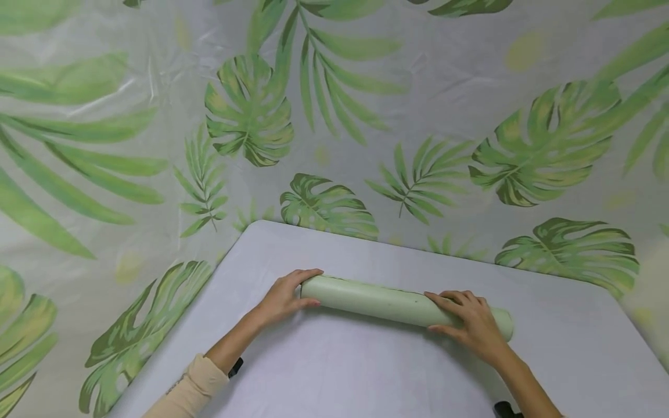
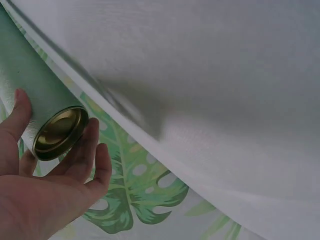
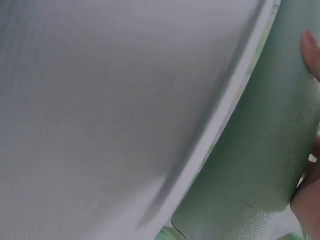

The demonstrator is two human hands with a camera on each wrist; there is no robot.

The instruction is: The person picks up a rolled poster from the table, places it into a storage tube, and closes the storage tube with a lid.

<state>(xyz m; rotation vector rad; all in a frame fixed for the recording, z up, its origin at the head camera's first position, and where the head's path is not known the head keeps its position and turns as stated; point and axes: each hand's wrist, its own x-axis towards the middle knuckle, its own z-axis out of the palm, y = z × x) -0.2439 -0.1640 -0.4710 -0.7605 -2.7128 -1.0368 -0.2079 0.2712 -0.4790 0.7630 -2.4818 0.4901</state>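
Observation:
A long pale green tube with a leather-like surface lies crosswise over the white table. My left hand grips its left end, thumb on the near side and fingers round the far side. A gold-coloured metal disc sits recessed in that end in the left wrist view. Close to the tube's right end, my right hand holds it from above, thumb at the near side. A dark seam-like line runs along the upper back of the tube. The right wrist view shows the tube with part of the thumb on it.
Beyond the table's rounded far edge spreads a glossy sheet printed with green leaves. A dark strap-on piece shows beside the left wrist, and another dark piece is by the right forearm.

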